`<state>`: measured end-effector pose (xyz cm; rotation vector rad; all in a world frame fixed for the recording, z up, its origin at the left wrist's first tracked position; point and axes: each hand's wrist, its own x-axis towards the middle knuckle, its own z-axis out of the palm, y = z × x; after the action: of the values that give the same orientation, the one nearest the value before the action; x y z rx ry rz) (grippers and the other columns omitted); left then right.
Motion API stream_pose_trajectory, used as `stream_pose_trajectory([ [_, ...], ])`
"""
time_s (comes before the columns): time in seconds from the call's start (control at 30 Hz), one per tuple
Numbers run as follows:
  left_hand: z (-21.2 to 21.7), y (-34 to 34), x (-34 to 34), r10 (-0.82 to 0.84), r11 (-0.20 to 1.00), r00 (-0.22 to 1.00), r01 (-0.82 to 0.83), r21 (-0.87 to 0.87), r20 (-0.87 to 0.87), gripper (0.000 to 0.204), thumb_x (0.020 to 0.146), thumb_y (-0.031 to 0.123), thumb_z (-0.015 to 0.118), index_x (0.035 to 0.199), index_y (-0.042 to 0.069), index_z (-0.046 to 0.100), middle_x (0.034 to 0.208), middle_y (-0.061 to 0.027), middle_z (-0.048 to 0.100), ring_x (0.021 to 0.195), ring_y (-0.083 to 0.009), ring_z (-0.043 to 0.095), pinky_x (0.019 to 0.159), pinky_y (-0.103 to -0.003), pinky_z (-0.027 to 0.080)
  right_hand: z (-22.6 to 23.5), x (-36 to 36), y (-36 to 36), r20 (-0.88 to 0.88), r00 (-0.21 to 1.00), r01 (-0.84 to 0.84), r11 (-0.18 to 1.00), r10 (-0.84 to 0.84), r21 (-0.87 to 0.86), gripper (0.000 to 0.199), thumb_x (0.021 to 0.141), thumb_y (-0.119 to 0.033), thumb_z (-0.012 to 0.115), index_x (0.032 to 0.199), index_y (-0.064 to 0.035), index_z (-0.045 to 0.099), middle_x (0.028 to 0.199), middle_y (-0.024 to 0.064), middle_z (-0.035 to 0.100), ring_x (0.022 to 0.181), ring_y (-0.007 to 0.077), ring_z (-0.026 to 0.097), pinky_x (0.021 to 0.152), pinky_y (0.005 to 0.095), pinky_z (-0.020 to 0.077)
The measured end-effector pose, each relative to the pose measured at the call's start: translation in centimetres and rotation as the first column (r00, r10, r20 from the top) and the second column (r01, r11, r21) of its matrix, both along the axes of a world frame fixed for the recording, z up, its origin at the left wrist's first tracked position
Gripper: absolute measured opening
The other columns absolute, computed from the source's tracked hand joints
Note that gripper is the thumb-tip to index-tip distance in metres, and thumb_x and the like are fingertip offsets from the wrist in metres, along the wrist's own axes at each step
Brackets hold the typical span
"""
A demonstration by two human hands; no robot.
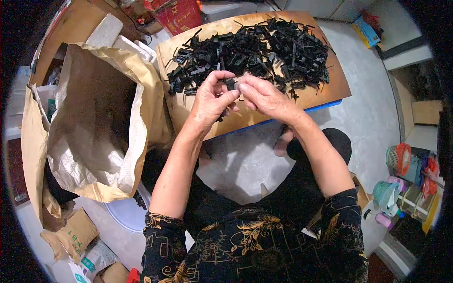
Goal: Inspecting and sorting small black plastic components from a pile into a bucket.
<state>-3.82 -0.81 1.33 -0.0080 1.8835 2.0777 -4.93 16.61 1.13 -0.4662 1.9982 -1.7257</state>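
Both hands meet over the near edge of a low wooden board (255, 111), fingertips close together. My left hand (210, 98) is closed around a small black plastic part (231, 84), whose exact kind I cannot make out. At its other end, my right hand (265, 96) pinches with thumb and forefinger; a small greyish bit shows at those fingertips, too small to name. Just beyond the hands, a wide heap of small black plastic parts (236, 54) covers the far part of the board, some with thin stems sticking out.
A large open paper sack (134, 141) with a pale lining stands left of the board. Below it are a bluish-white basin (123, 214) and smaller packages (78, 233). A red box (177, 16) sits behind. Baskets and a rack (401, 193) stand at the right.
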Motion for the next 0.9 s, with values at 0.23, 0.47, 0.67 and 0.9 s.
stream_pose_trajectory([
  [0.23, -0.8, 0.0, -0.6, -0.027, 0.991, 0.996, 0.016, -0.131, -0.083, 0.028, 0.079, 0.004, 0.06, 0.103, 0.008, 0.048, 0.071, -0.0016, 0.053, 0.054, -0.0081, 0.056, 0.043, -0.02, 0.043, -1.0, -0.2, -1.1, -0.02, 0.999, 0.035, 0.998, -0.035, 0.046, 0.026, 0.094, -0.027, 0.042, 0.099, -0.0033, 0.052, 0.066, -0.0032, 0.042, 0.059, 0.006, 0.041, 0.052, 0.0218, 0.0346],
  [0.47, -0.2, 0.1, -0.7, -0.007, 0.944, 0.981, -0.056, -0.325, -0.191, 0.023, 0.077, 0.006, 0.059, 0.097, 0.007, 0.047, 0.07, -0.0033, 0.053, 0.059, -0.011, 0.056, 0.046, -0.025, 0.045, -2.2, -0.6, -1.8, -0.154, 0.986, 0.088, 0.99, -0.072, 0.106, 0.021, 0.093, -0.021, 0.043, 0.099, -0.0021, 0.052, 0.066, -0.0008, 0.044, 0.059, 0.0081, 0.042, 0.053, 0.0239, 0.0369],
  [0.67, -2.4, 0.3, -0.8, -0.009, 0.815, 0.88, -0.268, -0.513, -0.474, 0.029, 0.073, 0.007, 0.061, 0.098, 0.006, 0.048, 0.07, -0.0145, 0.054, 0.06, -0.026, 0.055, 0.057, -0.035, 0.045, -3.3, -0.9, -2.7, -0.159, 0.982, 0.131, 0.98, -0.107, 0.148, 0.019, 0.089, -0.018, 0.043, 0.088, -0.0005, 0.05, 0.074, 0.0165, 0.054, 0.067, 0.0293, 0.055, 0.062, 0.036, 0.043],
  [0.9, -2.0, 0.7, -1.0, 0.061, 0.791, 0.85, -0.361, -0.494, -0.524, 0.03, 0.073, 0.008, 0.062, 0.1, 0.006, 0.048, 0.069, -0.0116, 0.055, 0.059, -0.0212, 0.054, 0.055, -0.032, 0.044, -3.7, -1.7, -3.3, -0.18, 0.973, 0.138, 0.99, -0.141, -0.027, 0.02, 0.094, -0.022, 0.043, 0.089, -0.0039, 0.051, 0.066, -0.0038, 0.043, 0.058, 0.0056, 0.04, 0.053, 0.0213, 0.0359],
])
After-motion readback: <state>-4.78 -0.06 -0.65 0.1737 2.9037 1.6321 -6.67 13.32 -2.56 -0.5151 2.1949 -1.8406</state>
